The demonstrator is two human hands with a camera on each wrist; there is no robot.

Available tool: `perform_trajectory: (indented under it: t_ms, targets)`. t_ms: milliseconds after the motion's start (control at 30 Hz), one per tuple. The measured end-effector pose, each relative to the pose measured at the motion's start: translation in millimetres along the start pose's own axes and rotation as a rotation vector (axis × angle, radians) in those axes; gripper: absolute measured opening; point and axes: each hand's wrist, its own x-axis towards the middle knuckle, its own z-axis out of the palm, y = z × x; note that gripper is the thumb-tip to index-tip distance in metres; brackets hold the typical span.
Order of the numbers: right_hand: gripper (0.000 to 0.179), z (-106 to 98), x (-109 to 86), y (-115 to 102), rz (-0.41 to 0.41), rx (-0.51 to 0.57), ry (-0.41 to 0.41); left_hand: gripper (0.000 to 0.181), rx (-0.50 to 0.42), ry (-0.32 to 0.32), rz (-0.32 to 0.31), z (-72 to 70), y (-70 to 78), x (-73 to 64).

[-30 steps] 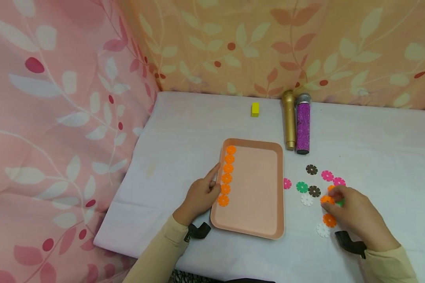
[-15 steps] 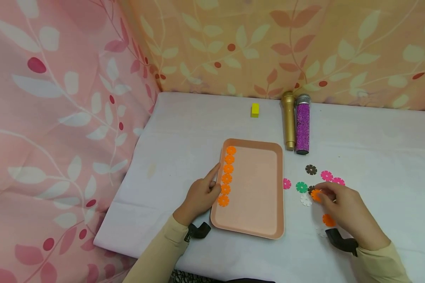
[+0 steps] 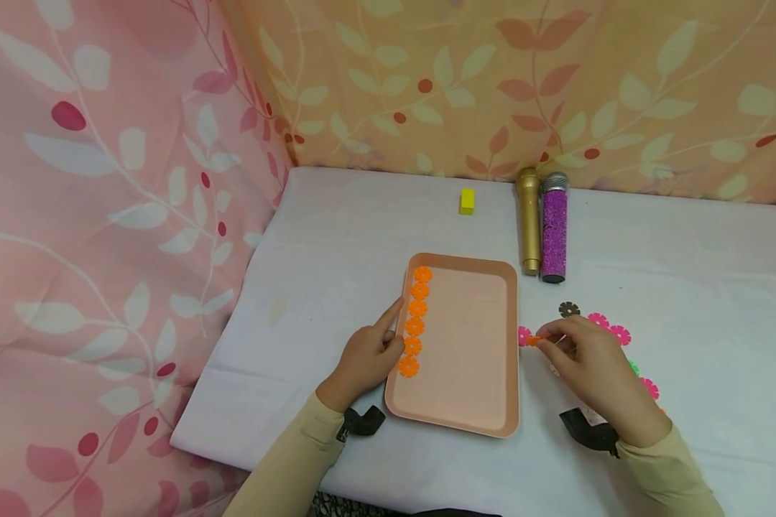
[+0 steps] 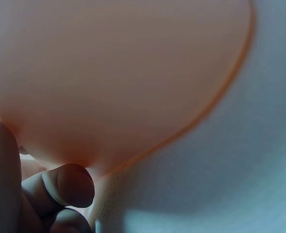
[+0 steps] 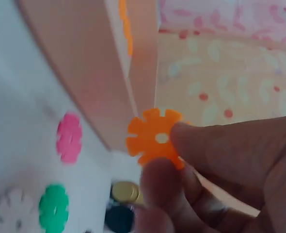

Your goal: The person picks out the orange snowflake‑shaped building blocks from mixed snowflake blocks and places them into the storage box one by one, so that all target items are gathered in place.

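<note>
My right hand (image 3: 604, 377) pinches an orange notched flower-shaped disc (image 5: 148, 138) between thumb and fingertips, just right of the peach tray (image 3: 468, 345). In the head view this held disc is seen nearly edge-on. A column of several orange discs (image 3: 414, 327) lies along the tray's left inner side. My left hand (image 3: 364, 359) holds the tray at its left edge, the index finger stretched along the rim and other fingers curled. A pink disc (image 5: 69, 137) lies close to the tray's right side. Green (image 5: 54, 208) and white (image 5: 14, 213) discs lie beside it.
More discs, brown (image 3: 569, 309) and pink (image 3: 619, 335) among them, are scattered on the white cloth right of the tray, partly hidden by my right hand. A gold microphone (image 3: 529, 222) and a purple microphone (image 3: 554, 233) lie behind. A yellow block (image 3: 467, 202) sits farther back.
My right hand has lifted an orange disc from the scattered pieces and carried it left towards the tray. My left hand and the tray have stayed put.
</note>
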Motion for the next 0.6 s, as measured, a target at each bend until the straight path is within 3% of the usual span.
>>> perform_trajectory:
  t_ms: [233,600]
  targets:
    - [0.016,7,11.2,-22,0.035,0.005,-0.084,0.067,0.006,0.0,0.003,-0.7,0.8,-0.1]
    - [0.006,37,27.9,-54,-0.078,0.037,-0.203,0.066,0.013,-0.006,0.008,-1.3,0.3,0.2]
